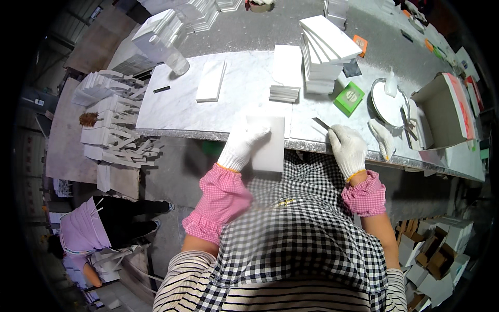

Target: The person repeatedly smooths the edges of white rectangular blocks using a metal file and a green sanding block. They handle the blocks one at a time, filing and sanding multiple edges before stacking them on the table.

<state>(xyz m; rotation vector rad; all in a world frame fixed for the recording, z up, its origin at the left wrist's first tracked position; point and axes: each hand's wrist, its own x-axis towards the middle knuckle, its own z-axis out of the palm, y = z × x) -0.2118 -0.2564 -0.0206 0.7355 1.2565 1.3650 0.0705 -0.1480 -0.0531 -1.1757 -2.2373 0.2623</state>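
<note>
My left hand point(242, 144), in a white knit glove, grips a white rectangular tile point(271, 152) at the table's front edge. The tile's near part juts out over the edge, in front of my checked apron. To the right, my gloved right hand point(347, 148) is closed around a thin dark putty knife point(320, 123), its blade pointing left over the tabletop. A loose white glove point(383, 138) lies just right of that hand. Beyond my hands stand a short stack of white tiles point(286, 65) and a taller, fanned stack point(320, 57). A single white tile point(210, 81) lies farther left.
On the marble-topped table point(176, 114) are a clear bottle point(174, 58), a dark strip point(161, 90), and a green box point(349, 99). A round dish point(373, 105) of white paste and an open carton point(442, 117) stand right. At lower left, another person point(86, 229) bends over.
</note>
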